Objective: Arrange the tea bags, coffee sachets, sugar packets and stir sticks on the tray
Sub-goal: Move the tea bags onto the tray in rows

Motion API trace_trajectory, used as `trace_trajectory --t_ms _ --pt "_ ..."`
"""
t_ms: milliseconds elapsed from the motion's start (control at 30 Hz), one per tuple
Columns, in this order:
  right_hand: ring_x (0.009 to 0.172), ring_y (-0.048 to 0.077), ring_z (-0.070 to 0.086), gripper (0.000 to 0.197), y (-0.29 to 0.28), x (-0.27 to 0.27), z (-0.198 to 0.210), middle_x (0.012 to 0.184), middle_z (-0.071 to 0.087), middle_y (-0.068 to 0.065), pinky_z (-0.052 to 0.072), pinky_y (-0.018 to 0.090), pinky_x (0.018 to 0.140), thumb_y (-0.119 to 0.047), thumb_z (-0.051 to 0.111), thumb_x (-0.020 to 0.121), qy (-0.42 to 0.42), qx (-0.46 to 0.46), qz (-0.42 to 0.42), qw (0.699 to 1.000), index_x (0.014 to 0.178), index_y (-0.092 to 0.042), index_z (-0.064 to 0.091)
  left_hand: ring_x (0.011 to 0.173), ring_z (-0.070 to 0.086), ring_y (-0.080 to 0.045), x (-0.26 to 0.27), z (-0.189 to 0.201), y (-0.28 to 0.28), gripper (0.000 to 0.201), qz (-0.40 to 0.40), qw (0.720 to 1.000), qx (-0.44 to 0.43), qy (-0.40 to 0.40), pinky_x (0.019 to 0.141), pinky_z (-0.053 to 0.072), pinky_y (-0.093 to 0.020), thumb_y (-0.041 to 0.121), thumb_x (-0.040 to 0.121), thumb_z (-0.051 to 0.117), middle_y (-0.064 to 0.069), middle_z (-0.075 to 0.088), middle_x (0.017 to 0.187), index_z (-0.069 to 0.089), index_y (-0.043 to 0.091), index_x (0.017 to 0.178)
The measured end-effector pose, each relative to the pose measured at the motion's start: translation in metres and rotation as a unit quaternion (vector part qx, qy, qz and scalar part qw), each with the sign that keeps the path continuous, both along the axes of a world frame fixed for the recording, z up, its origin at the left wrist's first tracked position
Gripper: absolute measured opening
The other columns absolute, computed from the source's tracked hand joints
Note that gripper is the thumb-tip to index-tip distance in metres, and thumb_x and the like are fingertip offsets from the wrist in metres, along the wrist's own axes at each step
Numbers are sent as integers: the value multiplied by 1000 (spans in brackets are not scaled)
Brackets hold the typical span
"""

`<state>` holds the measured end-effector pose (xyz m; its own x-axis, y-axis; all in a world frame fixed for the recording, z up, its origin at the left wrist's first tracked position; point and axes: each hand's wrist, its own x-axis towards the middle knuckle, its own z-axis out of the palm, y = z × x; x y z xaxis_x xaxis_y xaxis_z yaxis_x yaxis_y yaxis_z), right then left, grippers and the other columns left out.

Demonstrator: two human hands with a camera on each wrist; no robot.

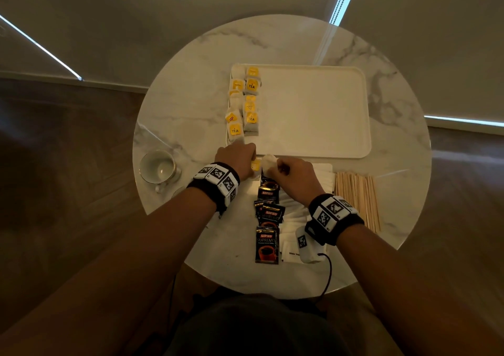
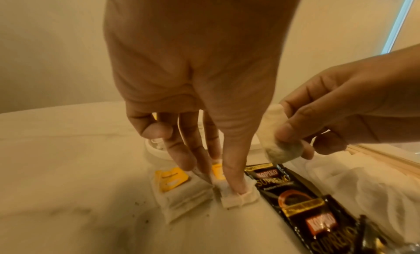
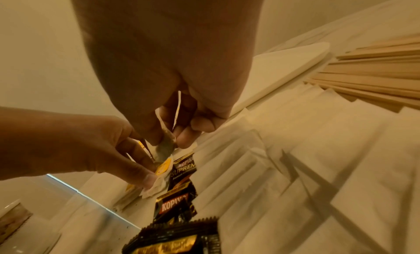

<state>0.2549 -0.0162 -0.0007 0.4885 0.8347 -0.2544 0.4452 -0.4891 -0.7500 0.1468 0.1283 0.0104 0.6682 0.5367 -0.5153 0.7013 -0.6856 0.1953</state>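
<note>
A white tray (image 1: 313,110) lies on the round marble table, with tea bags (image 1: 244,102) in two columns along its left side. Just in front of the tray, my left hand (image 1: 245,156) (image 2: 218,179) reaches down and pinches a yellow-tagged tea bag (image 2: 238,196) lying on the table. A second tea bag (image 2: 181,191) lies beside it to the left. My right hand (image 1: 281,169) (image 3: 172,139) pinches another tea bag (image 1: 268,162) (image 2: 272,144), lifted above the table. Black coffee sachets (image 1: 268,219) run toward me, with white sugar packets (image 1: 300,214) and wooden stir sticks (image 1: 357,197) to their right.
A white cup (image 1: 158,167) stands near the table's left edge. Most of the tray's middle and right is bare. The table edge curves close on both sides, over a dark wooden floor.
</note>
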Motion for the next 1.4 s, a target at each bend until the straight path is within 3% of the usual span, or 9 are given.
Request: trace_trajectory --t_ms 267,533,667,800,933,1100,1200,1233,1400 --pt "62 3 53 19 1 3 -2 67 62 -5 36 6 59 -29 65 87 -7 11 8 1000 74 -16 65 98 59 -26 -4 -2 -6 36 -35 999 4 12 78 41 -38 36 84 63 -3 58 111 52 27 116" --pt "72 11 59 16 -4 8 -2 77 67 -2 37 9 60 -29 63 90 -23 17 8 1000 88 -14 68 91 59 -26 -10 4 -7 20 10 999 -48 -10 83 52 -43 24 82 66 -4 58 103 56 19 98" --pt "69 13 57 14 -4 10 -1 74 65 1 38 10 59 -26 62 90 -25 22 -3 999 85 -12 64 86 60 -21 -16 9 -5 1 26 995 -76 -55 77 49 -34 18 90 60 2 62 91 60 18 90" --pt "62 4 50 13 0 9 3 70 61 -2 35 5 58 -19 61 90 -30 35 0 999 83 -9 64 83 54 -11 -20 26 2 10 -13 990 -95 -101 72 39 -22 25 90 66 6 59 91 67 19 98" --pt "64 1 51 11 10 6 6 74 60 -9 34 2 60 -20 62 92 -23 28 31 999 89 -13 68 83 58 -8 -21 46 11 12 -42 982 -115 -140 72 44 -21 29 86 72 6 65 96 73 22 96" --pt "65 3 55 17 19 1 15 76 65 -6 37 8 58 -25 60 95 2 26 81 996 92 -13 71 87 64 -11 -21 56 17 12 -18 974 -112 -196 82 53 -31 26 84 74 4 66 102 75 20 94" --pt "75 17 60 19 24 1 19 83 70 4 43 24 66 -17 55 94 9 20 103 994 93 -11 72 88 64 -10 -23 58 20 14 -11 977 -89 -194 83 51 -27 26 87 70 3 72 98 75 20 99" --pt "77 17 61 18 25 1 20 85 71 3 43 24 66 -16 55 93 12 17 105 994 94 -12 73 89 63 -10 -24 58 21 14 -11 977 -83 -198 83 51 -27 26 88 69 3 73 98 75 21 99" --pt "76 5 60 24 32 -2 21 87 69 -9 37 10 62 -40 61 91 14 8 108 994 91 -19 72 87 61 -7 -24 57 25 15 -9 976 -87 -201 82 48 -22 27 89 68 6 72 97 75 21 101"
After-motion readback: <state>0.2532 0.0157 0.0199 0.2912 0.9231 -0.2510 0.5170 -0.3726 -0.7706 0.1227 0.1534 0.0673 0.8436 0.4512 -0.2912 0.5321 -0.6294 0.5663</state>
